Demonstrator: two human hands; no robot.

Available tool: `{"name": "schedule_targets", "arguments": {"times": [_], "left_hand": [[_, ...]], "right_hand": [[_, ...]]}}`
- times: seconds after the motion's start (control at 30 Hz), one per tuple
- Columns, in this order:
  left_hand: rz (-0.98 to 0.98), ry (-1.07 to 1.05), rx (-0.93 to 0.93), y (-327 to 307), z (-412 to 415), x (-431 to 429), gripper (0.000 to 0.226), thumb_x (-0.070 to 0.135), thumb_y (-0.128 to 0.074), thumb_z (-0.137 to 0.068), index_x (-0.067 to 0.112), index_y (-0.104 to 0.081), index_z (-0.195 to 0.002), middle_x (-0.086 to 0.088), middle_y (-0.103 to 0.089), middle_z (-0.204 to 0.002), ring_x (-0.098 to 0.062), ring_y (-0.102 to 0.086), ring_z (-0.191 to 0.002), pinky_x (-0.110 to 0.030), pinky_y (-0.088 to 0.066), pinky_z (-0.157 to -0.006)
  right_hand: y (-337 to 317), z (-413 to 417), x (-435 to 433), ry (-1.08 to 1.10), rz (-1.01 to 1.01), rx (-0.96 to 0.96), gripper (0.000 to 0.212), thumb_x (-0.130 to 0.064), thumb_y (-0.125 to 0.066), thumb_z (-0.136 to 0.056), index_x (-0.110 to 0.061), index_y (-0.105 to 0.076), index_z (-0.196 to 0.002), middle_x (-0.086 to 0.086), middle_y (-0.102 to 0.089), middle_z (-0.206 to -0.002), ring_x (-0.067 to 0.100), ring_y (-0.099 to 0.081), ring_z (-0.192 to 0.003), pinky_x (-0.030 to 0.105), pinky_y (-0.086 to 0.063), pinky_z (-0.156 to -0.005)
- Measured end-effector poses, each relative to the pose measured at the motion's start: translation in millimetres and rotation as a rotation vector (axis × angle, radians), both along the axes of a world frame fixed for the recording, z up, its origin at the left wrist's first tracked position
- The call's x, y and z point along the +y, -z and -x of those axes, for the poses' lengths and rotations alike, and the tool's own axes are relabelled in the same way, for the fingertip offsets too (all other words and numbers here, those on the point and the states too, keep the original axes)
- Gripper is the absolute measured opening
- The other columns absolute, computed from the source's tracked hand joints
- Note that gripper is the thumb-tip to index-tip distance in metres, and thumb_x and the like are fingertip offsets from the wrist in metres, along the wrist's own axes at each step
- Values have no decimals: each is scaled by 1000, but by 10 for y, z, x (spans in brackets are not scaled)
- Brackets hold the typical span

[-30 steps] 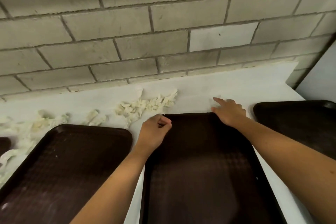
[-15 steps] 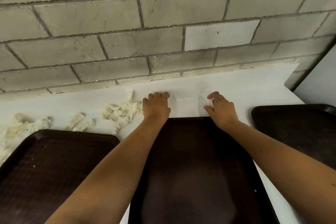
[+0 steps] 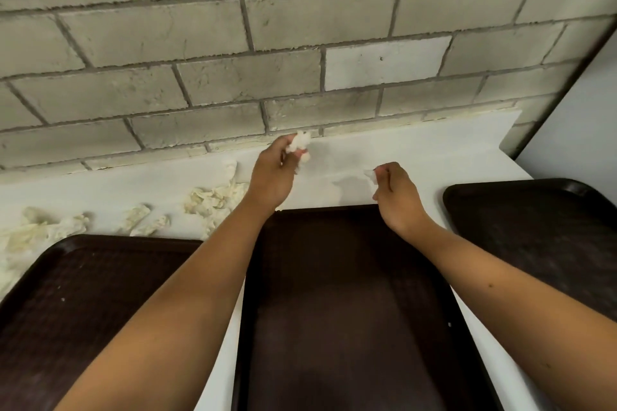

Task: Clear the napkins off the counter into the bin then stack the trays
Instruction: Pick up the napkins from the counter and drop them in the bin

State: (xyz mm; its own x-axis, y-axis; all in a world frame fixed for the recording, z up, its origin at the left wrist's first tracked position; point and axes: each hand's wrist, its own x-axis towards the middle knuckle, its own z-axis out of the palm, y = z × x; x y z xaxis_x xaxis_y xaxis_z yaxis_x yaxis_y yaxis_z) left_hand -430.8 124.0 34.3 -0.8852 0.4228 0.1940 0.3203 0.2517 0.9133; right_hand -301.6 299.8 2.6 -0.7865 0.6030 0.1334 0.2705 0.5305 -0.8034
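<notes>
Barely visible, napkin scrap (image 3: 370,175) pinched by right hand (image 3: 395,197), left hand (image 3: 272,177) gripping crumpled napkin (image 3: 300,143)

**Dim, even light; bowed edges**

Muted light leaves faint grey shadows on the counter (image 3: 434,157) beside the left hand (image 3: 270,173) and right hand (image 3: 397,197). The brick wall (image 3: 233,43) darkens toward 2 o'clock, and its mortar lines bow at 9 and 3 o'clock. The napkin wad (image 3: 300,143) looks slightly smeared.

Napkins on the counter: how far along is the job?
Done: nothing finished shows; no bin is in view. In hand: the left hand pinches a crumpled napkin, the right hand a small scrap. To do: loose napkins lie on the counter; the three trays lie side by side, unstacked.
</notes>
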Motion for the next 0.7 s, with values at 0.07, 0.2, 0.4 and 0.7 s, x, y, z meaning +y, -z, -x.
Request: {"name": "schedule_targets", "arguments": {"times": [0.07,0.2,0.4,0.7], "left_hand": [[-255,11,-233,-136,-128,-93,30,15,-48,-101,20,-62,-127,5,-64,-108,-11,-60,-90,-30,-53,-85],[-564,37,-575,-257,-516,-232,35,4,-37,-101,16,-65,-119,-2,-57,-92,-15,-56,-74,-28,-53,-66],[-463,-5,-720,-303,-1185,-358,20,29,-44,-98,12,-54,-93,4,-37,-56,-9,-34,-44,-22,-32,-43],[-490,-46,-849,-167,-1930,-579,26,32,-42,-103,10,-57,-104,-6,-64,-90,-9,-47,-49,-19,-26,-33]], "right_hand": [[-54,-93,-80,-2,89,29,39,-40,-26,-104,-10,-50,-105,8,-62,-93,22,-61,-80,31,-46,-77],[-176,-371,-302,-61,210,69,37,-42,-26,-103,-15,-49,-94,0,-52,-69,15,-54,-54,32,-45,-66],[-316,-838,-567,-106,79,71,24,-39,-36,-102,-25,-55,-107,-14,-56,-84,3,-51,-71,24,-40,-67],[-425,-1533,-890,-185,262,92,31,-40,-34,-103,-20,-56,-96,-2,-43,-61,13,-43,-41,39,-47,-52]]}}
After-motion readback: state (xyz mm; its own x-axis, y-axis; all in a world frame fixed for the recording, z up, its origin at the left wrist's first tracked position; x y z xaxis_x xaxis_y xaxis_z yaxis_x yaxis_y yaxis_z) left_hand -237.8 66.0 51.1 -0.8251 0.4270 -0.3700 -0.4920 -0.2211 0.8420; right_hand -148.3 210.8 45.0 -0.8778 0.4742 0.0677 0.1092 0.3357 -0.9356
